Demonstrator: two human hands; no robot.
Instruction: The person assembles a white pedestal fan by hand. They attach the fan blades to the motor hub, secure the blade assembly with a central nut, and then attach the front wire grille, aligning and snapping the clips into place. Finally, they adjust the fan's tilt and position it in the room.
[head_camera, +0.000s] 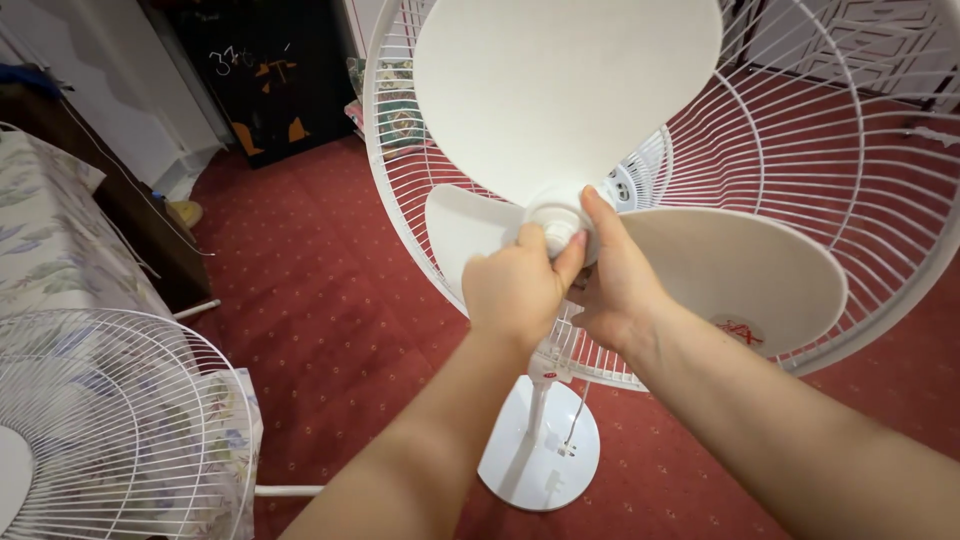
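- Left hand (517, 288) was closed around the small white cap (556, 232) at the hub of the fan blade (560, 90), fingers wrapped tight.
- Right hand (612, 275) pressed its thumb and fingers against the hub from the other side, steadying it.
- Front grille (100, 420) already lay off, resting at lower left beside a floral cloth (50, 230).
- Blade sat on its shaft inside the rear guard (800, 150), above the round base (535, 450) on the red carpet (320, 300); by the look of it, cap and blade were yet to come off.
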